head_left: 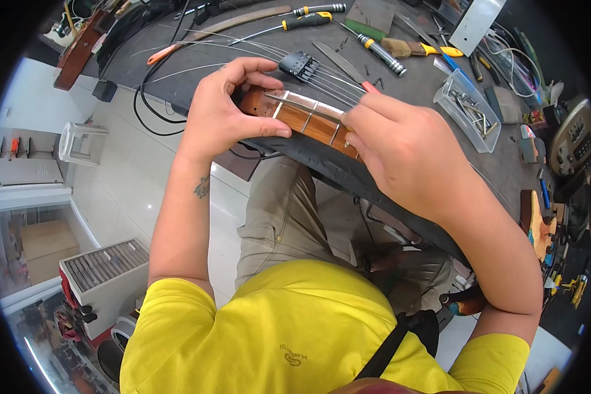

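Observation:
A wooden guitar neck [308,123] with metal frets lies at the near edge of the dark workbench. My left hand [240,108] is closed around its left end, thumb on the near side and fingers over the far side. Above the fretboard, my right hand [400,141] is closed on a slim, pointed metal tool [295,101] that looks like a thin file. The tool runs along the frets toward my left hand; its rear end is hidden in my right fingers. Just beyond the neck sits a black string-holding headpiece [299,65] with several loose strings.
Behind the neck lie a flat file [338,60], a yellow-black screwdriver [306,21], a metal-handled driver [381,54] and a brush [417,48]. A clear plastic bin [469,111] with metal parts stands at right. A guitar body [538,226] is farther right.

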A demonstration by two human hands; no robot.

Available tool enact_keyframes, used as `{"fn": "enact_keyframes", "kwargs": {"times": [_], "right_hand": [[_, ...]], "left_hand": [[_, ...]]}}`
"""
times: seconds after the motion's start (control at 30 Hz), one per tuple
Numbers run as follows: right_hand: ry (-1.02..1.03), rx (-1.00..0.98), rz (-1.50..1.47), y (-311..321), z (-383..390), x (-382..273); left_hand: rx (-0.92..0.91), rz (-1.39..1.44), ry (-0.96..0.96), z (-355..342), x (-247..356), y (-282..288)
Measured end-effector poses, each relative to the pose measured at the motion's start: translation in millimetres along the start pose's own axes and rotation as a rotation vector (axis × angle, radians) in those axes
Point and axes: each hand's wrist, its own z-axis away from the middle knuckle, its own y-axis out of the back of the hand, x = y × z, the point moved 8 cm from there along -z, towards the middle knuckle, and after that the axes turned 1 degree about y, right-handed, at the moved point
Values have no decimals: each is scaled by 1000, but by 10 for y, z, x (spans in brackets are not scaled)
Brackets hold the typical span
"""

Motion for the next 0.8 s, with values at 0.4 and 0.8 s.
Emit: {"fn": "enact_keyframes", "kwargs": {"times": [0.4, 0.8], "right_hand": [[-64, -42, -32, -6, 43, 29], [-29, -41, 8, -36, 27, 8]], "left_hand": [[-9, -41, -38, 19, 35, -8], [8, 12, 9, 8, -9, 32]]}}
